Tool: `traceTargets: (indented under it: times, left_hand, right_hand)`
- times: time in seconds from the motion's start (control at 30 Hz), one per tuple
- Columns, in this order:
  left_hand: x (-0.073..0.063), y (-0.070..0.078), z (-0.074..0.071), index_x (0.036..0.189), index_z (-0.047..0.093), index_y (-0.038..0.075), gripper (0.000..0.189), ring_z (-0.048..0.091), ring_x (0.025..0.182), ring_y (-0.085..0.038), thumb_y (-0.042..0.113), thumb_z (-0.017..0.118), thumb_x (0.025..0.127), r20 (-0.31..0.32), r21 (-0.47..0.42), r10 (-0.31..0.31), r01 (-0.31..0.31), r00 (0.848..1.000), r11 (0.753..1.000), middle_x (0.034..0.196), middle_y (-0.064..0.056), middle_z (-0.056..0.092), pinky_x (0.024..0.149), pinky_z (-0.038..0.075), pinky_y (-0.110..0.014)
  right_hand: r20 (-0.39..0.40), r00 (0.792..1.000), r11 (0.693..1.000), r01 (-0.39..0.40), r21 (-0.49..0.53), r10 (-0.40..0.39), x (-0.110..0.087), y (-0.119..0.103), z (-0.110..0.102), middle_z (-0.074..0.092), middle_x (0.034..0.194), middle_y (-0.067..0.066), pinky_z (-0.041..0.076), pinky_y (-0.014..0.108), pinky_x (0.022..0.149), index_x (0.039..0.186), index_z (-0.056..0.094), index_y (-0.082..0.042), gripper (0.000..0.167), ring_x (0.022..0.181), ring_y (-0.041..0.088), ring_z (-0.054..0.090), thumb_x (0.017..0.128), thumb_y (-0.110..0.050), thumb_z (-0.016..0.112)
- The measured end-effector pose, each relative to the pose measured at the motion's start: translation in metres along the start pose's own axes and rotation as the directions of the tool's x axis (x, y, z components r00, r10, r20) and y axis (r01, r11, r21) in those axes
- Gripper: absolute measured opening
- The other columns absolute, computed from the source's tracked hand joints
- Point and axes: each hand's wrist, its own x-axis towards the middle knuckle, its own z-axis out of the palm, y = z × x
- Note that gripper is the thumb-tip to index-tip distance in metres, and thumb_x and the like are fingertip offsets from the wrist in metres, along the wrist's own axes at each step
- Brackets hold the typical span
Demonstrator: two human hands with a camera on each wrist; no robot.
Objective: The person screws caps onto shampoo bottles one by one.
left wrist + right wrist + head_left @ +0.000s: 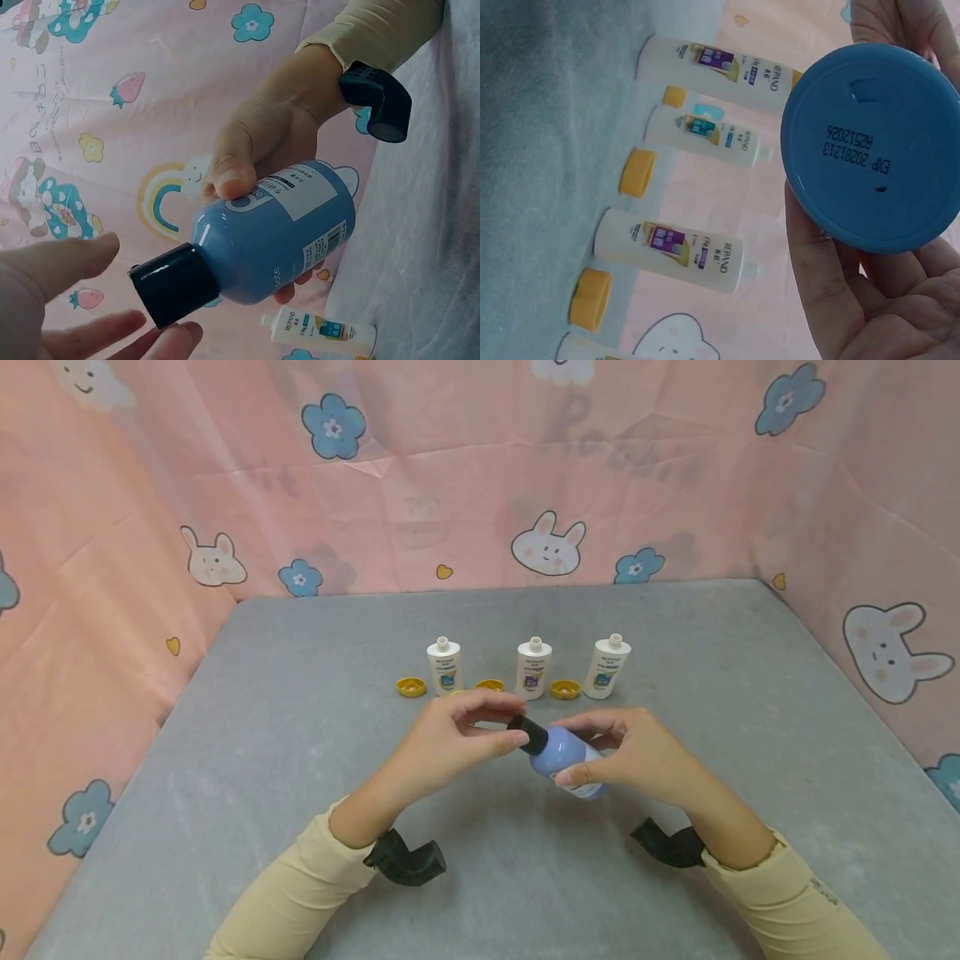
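My right hand (pixel 637 752) grips a round-shouldered blue bottle (pixel 558 752) by its body, thumb on the label side, fingers behind. The bottle is tilted above the table, its black cap (pixel 174 283) pointing up toward my left hand (pixel 442 735). Around that cap the left thumb and fingers are spread; the left wrist view shows a gap between thumb and cap, with fingertips right at the cap's lower edge. In the right wrist view the bottle's flat base (pixel 870 150) faces the camera, with a printed date on it.
Three uncapped white bottles, left (pixel 444 667), middle (pixel 533 668) and right (pixel 607 667), stand in a row behind my hands. Yellow caps (pixel 565 689) lie between and beside them. Another white bottle (pixel 720 71), yellow-capped, is mostly hidden by my left hand in the head view.
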Motion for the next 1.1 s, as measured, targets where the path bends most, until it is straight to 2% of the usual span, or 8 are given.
traceTargets:
  times: [0.17, 0.27, 0.53, 0.77, 0.93, 1.1]
  left_hand:
    - [0.0015, -0.0008, 0.0007, 0.112, 0.073, 0.012, 0.028, 0.07, 0.095, -0.013, 0.02, 0.078, 0.087, -0.053, 0.038, -0.054, 0.056, 0.997, 0.998, 0.109, -0.004, 0.073, 0.082, 0.059, -0.029]
    - [0.002, -0.0021, 0.0012, 0.11, 0.074, 0.012, 0.025, 0.071, 0.092, -0.014, 0.02, 0.078, 0.086, -0.055, 0.061, -0.052, 0.055, 0.997, 0.997, 0.106, -0.004, 0.073, 0.082, 0.059, -0.029]
    - [0.0005, -0.0019, 0.0014, 0.116, 0.073, 0.007, 0.029, 0.071, 0.104, -0.018, 0.012, 0.076, 0.088, -0.013, 0.051, 0.015, -0.014, 1.0, 0.999, 0.118, -0.007, 0.069, 0.084, 0.06, -0.027]
    - [-0.001, -0.0012, 0.0009, 0.12, 0.07, 0.003, 0.031, 0.069, 0.112, -0.023, 0.005, 0.073, 0.089, 0.034, 0.024, 0.073, -0.074, 0.997, 0.997, 0.122, -0.012, 0.067, 0.086, 0.06, -0.026]
    - [-0.0003, 0.0001, 0.0007, 0.123, 0.068, 0.004, 0.038, 0.07, 0.112, -0.023, 0.007, 0.076, 0.087, 0.02, -0.008, 0.031, -0.031, 0.999, 0.999, 0.124, -0.011, 0.068, 0.088, 0.06, -0.028]
    - [0.0005, 0.0005, 0.0014, 0.115, 0.073, 0.012, 0.032, 0.07, 0.099, -0.014, 0.019, 0.081, 0.084, -0.049, 0.067, -0.047, 0.05, 0.998, 0.997, 0.111, -0.003, 0.072, 0.082, 0.059, -0.028]
  right_hand:
    - [-0.001, 1.0, 1.0, 0.003, -0.019, -0.003, 0.0003, -0.0004, 0.0008, 0.073, 0.115, 0.009, 0.057, 0.026, 0.08, 0.123, 0.07, -0.008, 0.057, 0.095, 0.015, 0.068, 0.074, -0.032, 0.089]
    - [-0.003, 1.0, 1.0, 0.009, -0.027, -0.009, 0.0005, -0.0002, 0.0011, 0.073, 0.115, 0.009, 0.057, 0.026, 0.081, 0.122, 0.07, -0.008, 0.057, 0.096, 0.015, 0.067, 0.074, -0.032, 0.089]
    - [-0.005, 1.0, 1.0, 0.009, -0.013, -0.009, 0.0005, 0.0005, 0.001, 0.073, 0.114, 0.009, 0.057, 0.026, 0.078, 0.122, 0.07, -0.008, 0.057, 0.093, 0.016, 0.067, 0.073, -0.031, 0.089]
    - [0.001, 1.0, 1.0, 0.015, 0.006, -0.015, 0.0004, 0.0012, 0.0006, 0.073, 0.113, 0.009, 0.057, 0.025, 0.078, 0.122, 0.07, -0.007, 0.056, 0.094, 0.017, 0.067, 0.074, -0.029, 0.089]
    - [-0.005, 1.0, 1.0, -0.002, -0.002, 0.002, 0.0004, 0.0013, 0.0007, 0.073, 0.113, 0.009, 0.057, 0.026, 0.077, 0.123, 0.07, -0.008, 0.057, 0.092, 0.016, 0.068, 0.074, -0.03, 0.089]
    - [-0.004, 1.0, 1.0, -0.003, -0.007, 0.003, 0.0003, 0.0001, 0.0013, 0.073, 0.114, 0.009, 0.057, 0.026, 0.078, 0.122, 0.07, -0.009, 0.057, 0.094, 0.016, 0.068, 0.074, -0.031, 0.089]
